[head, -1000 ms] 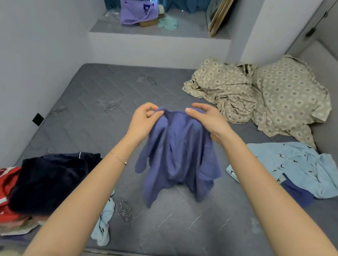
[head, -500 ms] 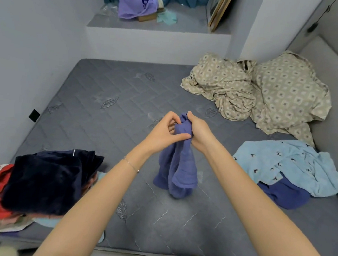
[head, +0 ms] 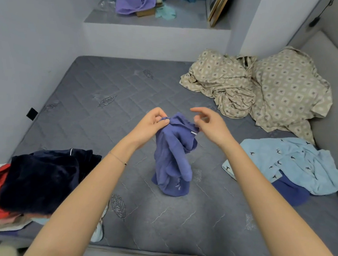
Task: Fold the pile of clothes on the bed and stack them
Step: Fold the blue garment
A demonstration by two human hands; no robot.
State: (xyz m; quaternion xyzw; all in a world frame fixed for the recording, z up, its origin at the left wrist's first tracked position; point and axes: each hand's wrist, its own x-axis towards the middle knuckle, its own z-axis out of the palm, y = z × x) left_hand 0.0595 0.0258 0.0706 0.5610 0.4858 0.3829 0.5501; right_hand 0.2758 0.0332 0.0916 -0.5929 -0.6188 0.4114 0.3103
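Pinched the purple garment [head: 171,158] at its upper left corner with the left hand [head: 152,124], thumb and curled fingers [head: 161,120] closed on the cloth. Held the right hand [head: 210,125] just beside the opposite corner, loosely curled, gripping nothing as far as could be seen. Hung the garment bunched, long axis vertical, lower end seemingly resting on the bed [head: 95,126], between the dark navy stack [head: 42,178] and the light blue shirt [head: 292,163]. Judged the free corner closest to the right hand, just below it: a short reach down before spreading flat.
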